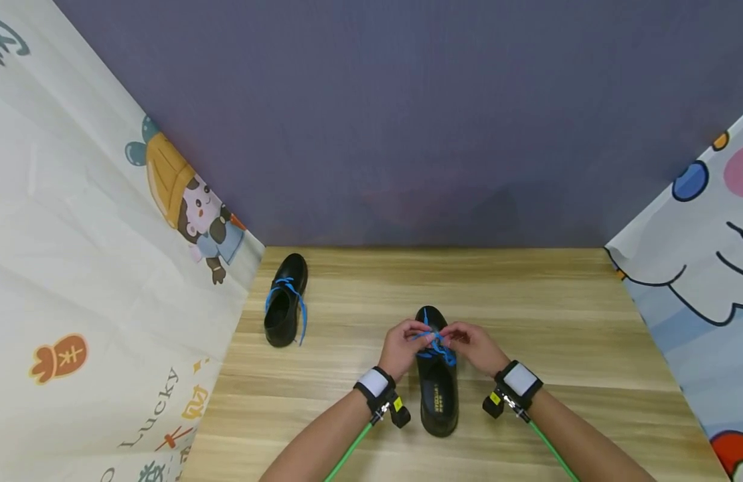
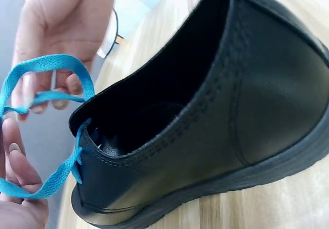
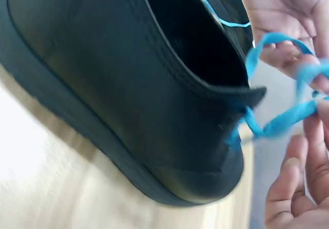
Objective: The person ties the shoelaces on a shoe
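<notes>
Two hands meet over the black shoe point(image 1: 438, 395) at the middle of the wooden table point(image 1: 558, 321) — the left hand point(image 1: 401, 348) and the right hand point(image 1: 474, 347) each pinch a stretch of the blue lace point(image 1: 434, 345) above the eyelets. Doing this well, I'd judge, means keeping both loops snug and even, pulling outward together so the knot seats flat on the tongue. The shoe lies directly under the fingers, toe pointing away, heel toward the wrists. Well off to the left sits a second shoe point(image 1: 285, 301) — laced in blue as well.

Bare tabletop point(image 1: 558, 314) rightward; second shoe point(image 1: 285, 300) far left.
</notes>
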`<state>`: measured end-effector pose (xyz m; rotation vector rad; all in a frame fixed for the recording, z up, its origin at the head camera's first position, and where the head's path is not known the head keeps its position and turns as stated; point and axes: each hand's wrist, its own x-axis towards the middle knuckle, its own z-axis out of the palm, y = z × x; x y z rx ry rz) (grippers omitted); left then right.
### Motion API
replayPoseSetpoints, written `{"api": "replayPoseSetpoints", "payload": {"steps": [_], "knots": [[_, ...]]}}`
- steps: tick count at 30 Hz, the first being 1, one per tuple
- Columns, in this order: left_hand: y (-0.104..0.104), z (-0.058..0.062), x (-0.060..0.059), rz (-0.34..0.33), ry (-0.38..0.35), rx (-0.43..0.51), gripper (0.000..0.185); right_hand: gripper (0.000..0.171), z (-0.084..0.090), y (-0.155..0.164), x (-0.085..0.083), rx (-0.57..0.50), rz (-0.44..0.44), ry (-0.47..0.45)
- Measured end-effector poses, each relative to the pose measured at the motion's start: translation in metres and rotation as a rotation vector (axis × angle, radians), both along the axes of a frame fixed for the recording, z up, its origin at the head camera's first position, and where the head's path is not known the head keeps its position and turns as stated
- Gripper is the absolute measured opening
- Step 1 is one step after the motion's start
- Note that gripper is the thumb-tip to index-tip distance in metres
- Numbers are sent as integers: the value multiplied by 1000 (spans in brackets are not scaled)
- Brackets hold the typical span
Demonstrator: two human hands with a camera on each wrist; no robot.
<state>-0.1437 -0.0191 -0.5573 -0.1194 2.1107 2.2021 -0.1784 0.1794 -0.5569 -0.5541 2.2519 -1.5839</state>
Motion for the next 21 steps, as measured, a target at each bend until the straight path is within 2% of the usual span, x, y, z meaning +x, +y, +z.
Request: {"api": "replayPoseSetpoints", "payload": {"steps": [3,7,15,18,21], "knots": [[1,-1,0,-10,10,-25,17,20,6,2,-6,-31,-11,8],[2,-2,0,-17,9,-23,18,25,17,5,-10,-130,6,-69],[6,0,-2,1,3,-37,19,34,29,0,-6,-225,44,-163],[6,2,-3,15,-7,-22,20,37,29,-1,-3,-225,51,-175],[8,2,-4,17,-19,-7,19,36,26,-2,0,-172,31,-152]]}}
